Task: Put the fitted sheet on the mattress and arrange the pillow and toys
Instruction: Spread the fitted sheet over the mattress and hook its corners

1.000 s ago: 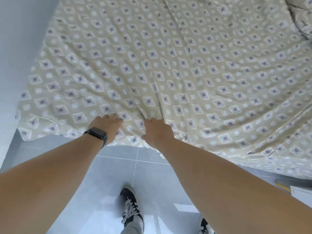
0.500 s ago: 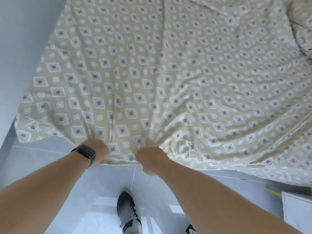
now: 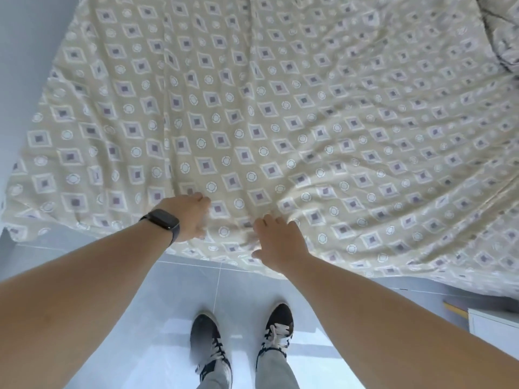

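The beige fitted sheet (image 3: 280,113), printed with diamonds and circles, lies spread over the mattress, and its near edge hangs toward the floor. My left hand (image 3: 191,217), a black watch on its wrist, rests on the sheet near that edge with its fingers loosely bent. Just to its right, my right hand (image 3: 278,242) lies on the sheet with the thumb spread out, and creases fan out from its fingertips. A bunched bundle of the same patterned cloth (image 3: 500,37) sits at the top right; I cannot tell whether it is the pillow. No toys are in view.
A pale wall (image 3: 22,37) runs close along the bed's left side. Grey floor tiles (image 3: 157,304) lie below the bed edge, with my two dark shoes (image 3: 241,341) on them. A white cabinet corner (image 3: 494,329) and a wooden strip (image 3: 455,310) stand at the lower right.
Half a second ago both hands gripped the sheet's hanging edge and pulled it down. Now they have let go and moved up onto the sheet.
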`<action>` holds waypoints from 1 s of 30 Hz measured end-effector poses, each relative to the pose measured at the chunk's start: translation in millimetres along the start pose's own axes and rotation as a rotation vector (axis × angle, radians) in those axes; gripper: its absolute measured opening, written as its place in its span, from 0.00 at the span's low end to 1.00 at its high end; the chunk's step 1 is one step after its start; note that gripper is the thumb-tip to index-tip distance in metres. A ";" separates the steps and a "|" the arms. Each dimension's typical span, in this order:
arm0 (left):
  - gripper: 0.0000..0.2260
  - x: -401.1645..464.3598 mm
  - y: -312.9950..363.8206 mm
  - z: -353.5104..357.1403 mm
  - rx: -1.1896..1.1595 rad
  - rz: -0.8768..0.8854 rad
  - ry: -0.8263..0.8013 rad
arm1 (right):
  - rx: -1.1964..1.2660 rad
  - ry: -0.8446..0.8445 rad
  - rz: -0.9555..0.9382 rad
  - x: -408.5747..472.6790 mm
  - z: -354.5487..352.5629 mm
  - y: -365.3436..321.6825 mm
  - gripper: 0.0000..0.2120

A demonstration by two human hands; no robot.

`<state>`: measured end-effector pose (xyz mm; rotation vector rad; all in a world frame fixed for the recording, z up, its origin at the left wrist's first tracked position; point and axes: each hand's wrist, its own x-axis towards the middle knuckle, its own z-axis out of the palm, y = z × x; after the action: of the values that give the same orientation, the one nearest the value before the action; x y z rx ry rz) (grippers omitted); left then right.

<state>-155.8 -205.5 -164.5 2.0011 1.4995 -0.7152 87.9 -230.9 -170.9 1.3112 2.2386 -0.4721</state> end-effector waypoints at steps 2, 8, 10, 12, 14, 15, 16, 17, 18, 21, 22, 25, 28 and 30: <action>0.05 6.8 11.4 1.5 0.102 -0.002 -0.045 | -0.108 0.036 -0.031 -4.7 7.8 4.6 0.24; 0.09 9.7 22.2 5.6 0.292 0.042 -0.121 | -0.072 0.083 -0.043 1.8 6.1 3.4 0.15; 0.11 4.8 20.4 8.2 0.260 0.054 -0.125 | -0.024 0.046 -0.061 -2.0 5.4 4.5 0.11; 0.06 1.8 10.8 20.0 0.173 0.053 -0.078 | 0.000 0.027 -0.069 -8.7 5.8 1.5 0.10; 0.09 -5.1 5.6 23.4 0.097 0.052 -0.083 | 0.025 -0.003 -0.080 -11.6 5.7 -2.4 0.12; 0.07 -8.3 5.7 25.0 0.110 0.050 -0.096 | 0.035 -0.028 -0.089 -12.0 6.7 -4.1 0.13; 0.05 -10.6 8.4 25.2 0.148 0.054 -0.089 | 0.042 -0.052 -0.107 -11.9 7.2 -5.1 0.13; 0.07 -11.5 11.8 25.6 0.186 0.046 -0.072 | 0.040 -0.072 -0.136 -11.8 7.4 -5.3 0.13; 0.08 -12.4 13.6 26.7 0.194 0.039 -0.042 | 0.025 -0.087 -0.166 -11.6 7.4 -5.1 0.12; 0.11 -15.3 5.4 38.6 0.154 0.050 0.036 | 0.005 -0.101 -0.205 -10.9 7.9 -4.1 0.10; 0.14 -16.3 0.0 45.9 0.133 0.051 0.074 | 0.009 -0.108 -0.206 -10.4 8.5 -4.2 0.10; 0.16 -18.0 -4.3 44.6 0.098 0.021 0.081 | -0.002 -0.142 -0.166 -8.7 8.6 -4.4 0.10; 0.15 -22.3 -8.1 41.0 0.121 -0.013 0.033 | -0.065 -0.284 -0.087 -12.4 4.9 -16.1 0.13; 0.16 -31.1 -14.0 33.6 0.091 -0.035 0.004 | -0.023 -0.392 -0.032 -17.6 -5.6 -22.9 0.20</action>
<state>-180.1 -246.6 -168.6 2.0484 1.5326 -0.8072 73.7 -251.3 -155.2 1.0648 1.9334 -0.6511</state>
